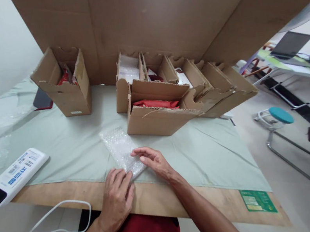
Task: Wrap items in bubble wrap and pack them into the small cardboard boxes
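A clear bubble wrap bag lies flat on the cloth close to the table's front edge. My left hand is at its near left corner, fingers bent together over the edge of the wrap. My right hand rests at the bag's right side, thumb and fingers apart, fingertips over the plastic. Beyond the bag stands a cardboard box with red packets inside.
Several cardboard bins stand in a row before a large cardboard panel. Another box is at the left, near a dark flat object. A white device with a cable lies front left. A teal stool stands right.
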A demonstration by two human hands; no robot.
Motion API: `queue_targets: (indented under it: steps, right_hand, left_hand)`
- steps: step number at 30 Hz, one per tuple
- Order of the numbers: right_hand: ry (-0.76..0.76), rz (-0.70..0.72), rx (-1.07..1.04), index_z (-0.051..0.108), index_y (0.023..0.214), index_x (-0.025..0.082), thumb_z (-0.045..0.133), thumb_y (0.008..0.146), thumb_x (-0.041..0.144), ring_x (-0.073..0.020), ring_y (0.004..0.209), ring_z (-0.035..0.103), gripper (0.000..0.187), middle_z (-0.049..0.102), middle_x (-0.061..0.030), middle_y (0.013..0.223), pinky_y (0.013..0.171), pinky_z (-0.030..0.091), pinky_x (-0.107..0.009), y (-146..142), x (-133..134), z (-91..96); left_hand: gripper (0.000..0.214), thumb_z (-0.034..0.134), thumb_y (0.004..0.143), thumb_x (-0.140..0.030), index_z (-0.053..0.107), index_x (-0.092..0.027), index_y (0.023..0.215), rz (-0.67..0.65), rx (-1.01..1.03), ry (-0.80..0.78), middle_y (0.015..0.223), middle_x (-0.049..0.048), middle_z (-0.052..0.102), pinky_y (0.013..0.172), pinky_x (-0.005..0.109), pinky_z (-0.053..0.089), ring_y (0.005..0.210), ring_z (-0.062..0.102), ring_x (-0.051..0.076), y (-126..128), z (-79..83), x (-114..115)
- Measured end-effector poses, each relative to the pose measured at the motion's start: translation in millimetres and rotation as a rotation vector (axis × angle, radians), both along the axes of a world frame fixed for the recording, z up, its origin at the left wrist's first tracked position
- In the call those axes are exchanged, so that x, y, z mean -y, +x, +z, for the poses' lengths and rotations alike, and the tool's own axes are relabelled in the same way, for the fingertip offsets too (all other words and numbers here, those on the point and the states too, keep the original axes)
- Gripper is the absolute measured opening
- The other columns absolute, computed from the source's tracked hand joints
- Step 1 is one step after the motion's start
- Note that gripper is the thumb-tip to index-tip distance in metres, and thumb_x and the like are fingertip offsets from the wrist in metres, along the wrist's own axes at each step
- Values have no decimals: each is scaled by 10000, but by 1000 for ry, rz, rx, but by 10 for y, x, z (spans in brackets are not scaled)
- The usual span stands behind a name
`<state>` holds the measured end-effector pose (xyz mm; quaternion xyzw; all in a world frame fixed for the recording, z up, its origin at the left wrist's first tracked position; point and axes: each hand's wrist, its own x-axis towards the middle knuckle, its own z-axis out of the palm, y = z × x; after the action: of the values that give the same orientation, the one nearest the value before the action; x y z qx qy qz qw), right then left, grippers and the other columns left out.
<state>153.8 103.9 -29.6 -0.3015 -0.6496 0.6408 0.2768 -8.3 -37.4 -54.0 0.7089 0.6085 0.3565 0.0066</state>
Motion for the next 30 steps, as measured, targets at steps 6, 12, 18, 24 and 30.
queue_targets:
  steps: [6, 12, 18, 24, 30]
  right_hand:
    - [538, 182, 310, 623, 1379, 259, 646, 838, 200, -290, 1443, 474, 545, 647, -87, 1431, 1177, 368, -541, 271, 52, 48]
    - [702, 161, 372, 753, 1145, 264, 586, 959, 187, -300, 1363, 570, 261, 734, -102, 1297, 1089, 432, -539, 270, 83, -27]
    - [539, 122, 405, 755, 1094, 264, 530, 1012, 304, -246, 962, 725, 243, 790, -68, 1034, 920, 526, -424, 95, 53, 79]
    - [758, -159, 376, 724, 1148, 265, 590, 965, 366, -283, 1053, 672, 248, 736, -103, 1161, 940, 494, -473, 103, 155, 127]
    - [961, 218, 453, 710, 1200, 265, 602, 954, 284, -307, 1227, 609, 269, 717, -110, 1304, 989, 441, -504, -17, 193, 16]
  left_hand:
    - [292, 562, 922, -122, 656, -162, 1196, 61, -9, -81, 1088, 130, 597, 900, 501, 536, 1025, 561, 287, -13, 30, 98]
    - [289, 622, 900, -171, 666, -178, 1186, 139, -83, -32, 1399, 205, 511, 1037, 585, 473, 1281, 502, 381, -30, 59, 112]
    - [173, 534, 949, -147, 652, -210, 1058, 95, 65, -27, 973, 64, 738, 956, 458, 503, 996, 662, 245, -158, 37, 9]
    - [205, 523, 947, -335, 672, -200, 904, 279, 308, -164, 815, 47, 716, 721, 359, 533, 788, 677, 225, -306, -8, -98]
    - [259, 515, 941, -302, 667, -180, 1111, 345, 230, -158, 818, 48, 702, 780, 388, 534, 787, 665, 235, -374, -14, -132]
